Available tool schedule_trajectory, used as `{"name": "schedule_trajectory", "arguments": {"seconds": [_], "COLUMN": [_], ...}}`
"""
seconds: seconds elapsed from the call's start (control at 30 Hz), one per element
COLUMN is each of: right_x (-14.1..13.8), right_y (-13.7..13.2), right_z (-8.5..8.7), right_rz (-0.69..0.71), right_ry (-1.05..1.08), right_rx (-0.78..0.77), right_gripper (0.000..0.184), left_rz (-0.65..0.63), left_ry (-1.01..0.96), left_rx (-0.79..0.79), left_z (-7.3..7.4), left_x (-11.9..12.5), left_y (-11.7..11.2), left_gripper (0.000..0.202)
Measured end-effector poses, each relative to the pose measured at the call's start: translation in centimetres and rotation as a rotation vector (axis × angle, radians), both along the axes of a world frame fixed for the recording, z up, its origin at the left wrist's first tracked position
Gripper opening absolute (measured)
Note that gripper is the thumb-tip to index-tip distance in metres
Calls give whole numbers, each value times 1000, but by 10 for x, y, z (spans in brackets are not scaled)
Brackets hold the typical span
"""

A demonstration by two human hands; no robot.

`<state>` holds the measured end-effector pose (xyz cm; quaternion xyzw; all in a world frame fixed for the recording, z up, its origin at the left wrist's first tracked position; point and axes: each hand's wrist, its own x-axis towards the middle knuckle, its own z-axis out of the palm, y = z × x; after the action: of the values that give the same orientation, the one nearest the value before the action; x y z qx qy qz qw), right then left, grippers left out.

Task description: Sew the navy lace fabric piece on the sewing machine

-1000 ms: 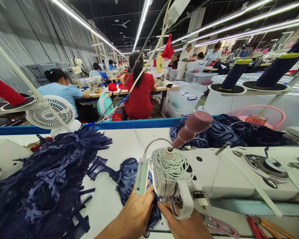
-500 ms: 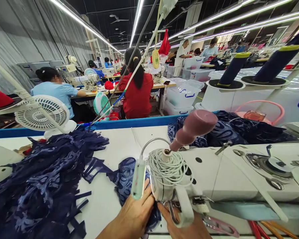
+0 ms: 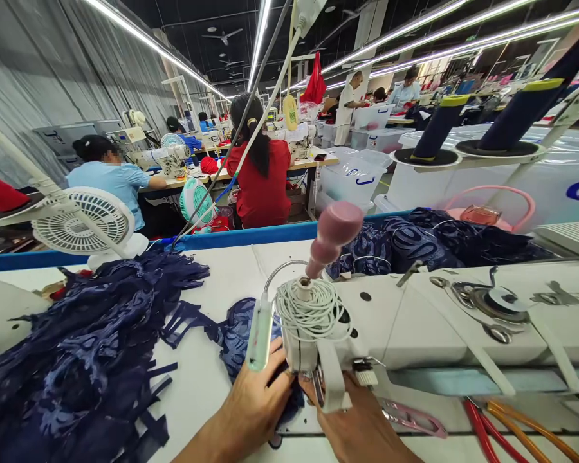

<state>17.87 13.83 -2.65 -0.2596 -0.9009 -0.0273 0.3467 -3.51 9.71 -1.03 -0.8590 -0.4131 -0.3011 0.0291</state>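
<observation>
A navy patterned lace fabric piece (image 3: 237, 334) lies at the left of the white sewing machine head (image 3: 303, 350). My left hand (image 3: 257, 400) rests on that fabric, its fingers stretched forward and pressing flat. Beside the needle area is my right hand (image 3: 359, 427), reaching under the machine head; one finger shows at the fabric's edge, while the other fingertips are hidden behind the machine. Coiled pale cord (image 3: 311, 312) sits on top of the head, with a pink-handled tool (image 3: 330, 235) standing in it. A small lamp (image 3: 259, 334) hangs above my left hand.
A heap of navy fabric strips (image 3: 91, 347) covers the left side of the table. More navy lace (image 3: 415, 241) lies behind the machine. Red-handled (image 3: 482, 424) and orange-handled (image 3: 531, 431) tools and a pink thread snipper (image 3: 415, 418) lie at right. A white fan (image 3: 84, 222) stands at left.
The view has shifted, so the machine and hands appear a little further left and higher. Both hands stay at the fabric by the machine head, with little visible change in the fabric.
</observation>
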Motion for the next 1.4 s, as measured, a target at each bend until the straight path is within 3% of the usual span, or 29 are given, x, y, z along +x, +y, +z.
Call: {"name": "schedule_trajectory", "arguments": {"seconds": [0.17, 0.27, 0.4, 0.47, 0.63, 0.73, 0.83, 0.93, 1.13, 1.4], "right_x": [1, 0, -3, -3, 1, 3, 2, -1, 3, 6], "right_y": [-5, -12, -16, -15, -12, -12, -10, -7, -5, -10], "right_z": [13, 10, -9, -16, -14, -14, -19, -21, -10, 13], "right_rz": [2, -27, -63, -73, -81, -95, -84, -32, -10, 103], "right_ry": [175, 201, 73, -37, -66, -82, -191, -246, -285, -110], "right_rx": [-83, -48, 56, 65, 65, 90, 158, 209, 93, -11], "right_gripper": [30, 21, 24, 27, 29, 28, 22, 25, 36, 24], "left_rz": [26, 58, 119, 100, 99, 119, 123, 121, 9, -42], "left_ry": [71, 123, 41, 5, 138, 98, 42, 58, 87, -17], "left_rx": [-5, 50, -5, -67, -5, -18, -54, 7, 262, 162], "left_z": [-6, -14, -16, -13, -9, -10, -9, -7, -9, -13], "left_x": [4, 4, 2, 2, 4, 5, 6, 9, 11, 5], "left_y": [-15, -13, -10, -11, -13, -12, -12, -11, -7, -11], "left_gripper": [16, 10, 14, 7, 4, 14, 14, 10, 25, 23]}}
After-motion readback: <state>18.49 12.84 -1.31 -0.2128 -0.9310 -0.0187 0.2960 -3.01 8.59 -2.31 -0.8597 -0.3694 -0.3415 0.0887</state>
